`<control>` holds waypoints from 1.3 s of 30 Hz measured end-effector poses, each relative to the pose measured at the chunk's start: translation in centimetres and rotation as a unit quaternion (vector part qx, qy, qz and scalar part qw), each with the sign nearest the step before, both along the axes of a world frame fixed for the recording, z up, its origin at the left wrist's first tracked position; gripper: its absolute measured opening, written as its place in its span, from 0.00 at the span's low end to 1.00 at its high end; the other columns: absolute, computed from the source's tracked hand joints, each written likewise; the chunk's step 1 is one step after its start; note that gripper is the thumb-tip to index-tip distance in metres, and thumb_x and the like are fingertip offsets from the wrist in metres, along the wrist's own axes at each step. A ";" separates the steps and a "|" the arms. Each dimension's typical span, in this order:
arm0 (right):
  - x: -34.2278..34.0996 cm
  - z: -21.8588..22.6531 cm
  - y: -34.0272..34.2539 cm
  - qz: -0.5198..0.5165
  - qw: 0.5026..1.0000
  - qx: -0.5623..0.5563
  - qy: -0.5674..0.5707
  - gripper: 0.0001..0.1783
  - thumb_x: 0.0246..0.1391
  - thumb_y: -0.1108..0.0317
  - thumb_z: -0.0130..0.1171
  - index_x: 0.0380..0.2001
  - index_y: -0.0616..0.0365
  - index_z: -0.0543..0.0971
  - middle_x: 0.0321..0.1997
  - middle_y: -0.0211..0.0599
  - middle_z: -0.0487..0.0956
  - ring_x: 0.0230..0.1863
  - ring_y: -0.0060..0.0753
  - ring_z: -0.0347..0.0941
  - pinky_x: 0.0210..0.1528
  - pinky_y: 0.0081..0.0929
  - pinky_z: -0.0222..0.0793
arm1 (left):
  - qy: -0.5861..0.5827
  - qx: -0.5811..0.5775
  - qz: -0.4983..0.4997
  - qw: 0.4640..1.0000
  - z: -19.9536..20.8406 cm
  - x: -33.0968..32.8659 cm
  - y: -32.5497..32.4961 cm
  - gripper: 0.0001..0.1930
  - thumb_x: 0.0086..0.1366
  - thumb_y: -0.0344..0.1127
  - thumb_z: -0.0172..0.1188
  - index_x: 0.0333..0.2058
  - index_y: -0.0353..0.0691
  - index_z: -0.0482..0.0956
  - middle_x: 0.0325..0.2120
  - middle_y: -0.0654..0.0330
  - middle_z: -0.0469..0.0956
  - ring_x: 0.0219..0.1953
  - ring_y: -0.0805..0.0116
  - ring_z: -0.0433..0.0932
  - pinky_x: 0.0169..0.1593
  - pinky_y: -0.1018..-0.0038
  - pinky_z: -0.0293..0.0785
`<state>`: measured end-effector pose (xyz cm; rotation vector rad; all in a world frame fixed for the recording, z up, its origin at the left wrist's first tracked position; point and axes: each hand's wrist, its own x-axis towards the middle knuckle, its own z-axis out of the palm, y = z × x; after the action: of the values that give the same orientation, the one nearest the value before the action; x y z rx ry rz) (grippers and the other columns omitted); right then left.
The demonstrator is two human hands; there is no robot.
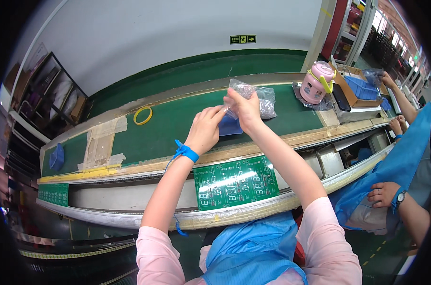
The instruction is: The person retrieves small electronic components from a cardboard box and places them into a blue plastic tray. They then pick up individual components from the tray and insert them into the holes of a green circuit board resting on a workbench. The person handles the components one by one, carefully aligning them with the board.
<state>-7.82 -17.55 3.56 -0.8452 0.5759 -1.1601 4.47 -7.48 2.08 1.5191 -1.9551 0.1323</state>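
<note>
Over the green bench, a clear plastic bag (243, 89) of small parts is held up between my hands. My right hand (247, 110) is closed round it, with the thumb upward. The fingers of my left hand (204, 128) pinch the bag's lower left side; a blue wrist strap (186, 151) with a cord is on that arm. Just behind my right hand lies a second clear bag (267, 103) of small parts. Below the hands a blue bin (230, 127) is partly hidden. Nearer to me, a green circuit board (237, 184) with digit displays rests across the rails.
Another circuit board (53, 194) sits on the rails at far left, near a small blue bin (57, 157). A yellow tape roll (142, 115) lies on the bench. To the right are a pink jug (315, 84), a phone (341, 98) and a cardboard box (351, 97). Co-workers' hands (384, 194) show at right.
</note>
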 end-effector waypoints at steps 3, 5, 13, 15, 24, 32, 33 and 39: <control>0.6 -0.7 0.1 -0.036 0.994 -0.101 0.038 0.26 0.47 0.73 0.69 0.47 0.57 0.67 0.39 0.37 0.79 0.42 0.29 0.77 0.43 0.30 0.74 | -0.019 0.041 0.020 0.999 -0.8 1.0 0.5 0.22 0.60 0.29 0.53 0.55 0.40 0.70 0.58 0.53 0.66 0.62 0.52 0.61 0.64 0.54 0.56; 0.5 -0.7 0.6 -0.035 0.990 -0.125 0.061 0.27 0.47 0.73 0.69 0.48 0.58 0.67 0.40 0.37 0.79 0.42 0.27 0.77 0.44 0.26 0.73 | -0.040 0.080 0.036 0.995 -1.0 1.3 1.0 0.24 0.62 0.34 0.54 0.58 0.41 0.67 0.62 0.53 0.62 0.65 0.51 0.56 0.66 0.50 0.51; 1.1 -0.5 0.7 -0.030 0.970 -0.222 0.094 0.19 0.49 0.73 0.67 0.43 0.61 0.72 0.38 0.38 0.81 0.41 0.25 0.77 0.44 0.23 0.72 | -0.073 0.139 0.051 0.986 -0.8 1.6 2.4 0.31 0.64 0.50 0.52 0.63 0.43 0.62 0.67 0.53 0.53 0.69 0.51 0.47 0.67 0.41 0.39; 1.4 0.1 1.0 -0.034 0.963 -0.248 0.098 0.16 0.50 0.74 0.66 0.41 0.62 0.73 0.38 0.39 0.81 0.41 0.25 0.78 0.44 0.23 0.73 | -0.072 0.135 0.056 0.987 -0.8 1.9 2.5 0.32 0.64 0.50 0.52 0.63 0.43 0.61 0.67 0.53 0.53 0.70 0.50 0.46 0.67 0.41 0.39; 0.6 -1.0 0.1 -0.045 0.968 -0.231 0.084 0.06 0.53 0.74 0.64 0.32 0.64 0.78 0.33 0.38 0.82 0.34 0.23 0.79 0.38 0.18 0.73 | -0.010 0.123 0.056 0.991 -1.0 1.8 2.2 0.30 0.67 0.48 0.49 0.65 0.44 0.60 0.66 0.61 0.59 0.71 0.51 0.43 0.67 0.39 0.36; -1.8 -1.1 -0.7 -0.045 0.990 -0.090 0.103 0.11 0.53 0.75 0.63 0.37 0.62 0.72 0.30 0.37 0.81 0.29 0.25 0.79 0.30 0.18 0.73 | 0.244 0.007 0.047 0.969 0.1 1.4 1.2 0.27 0.60 0.44 0.62 0.55 0.36 0.74 0.51 0.48 0.76 0.64 0.51 0.63 0.65 0.55 0.55; -2.3 -0.8 -0.5 -0.029 0.992 -0.068 0.107 0.13 0.52 0.75 0.64 0.38 0.62 0.71 0.29 0.37 0.81 0.29 0.25 0.79 0.29 0.19 0.73 | 0.318 0.018 0.029 0.947 0.2 1.1 0.9 0.26 0.60 0.39 0.63 0.55 0.33 0.73 0.50 0.47 0.76 0.59 0.55 0.68 0.61 0.62 0.61; -6.8 0.0 -0.4 0.041 0.990 -0.049 0.123 0.20 0.49 0.82 0.62 0.45 0.64 0.70 0.39 0.46 0.80 0.36 0.32 0.80 0.34 0.22 0.78 | 0.611 0.087 0.001 0.787 2.3 -2.7 -0.6 0.26 0.56 0.23 0.63 0.54 0.22 0.69 0.42 0.51 0.79 0.37 0.71 0.81 0.40 0.78 0.77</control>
<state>-14.62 -17.96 3.51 -1.0954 0.6840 -1.0228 1.81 -8.11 4.40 1.1672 -0.8865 -0.8559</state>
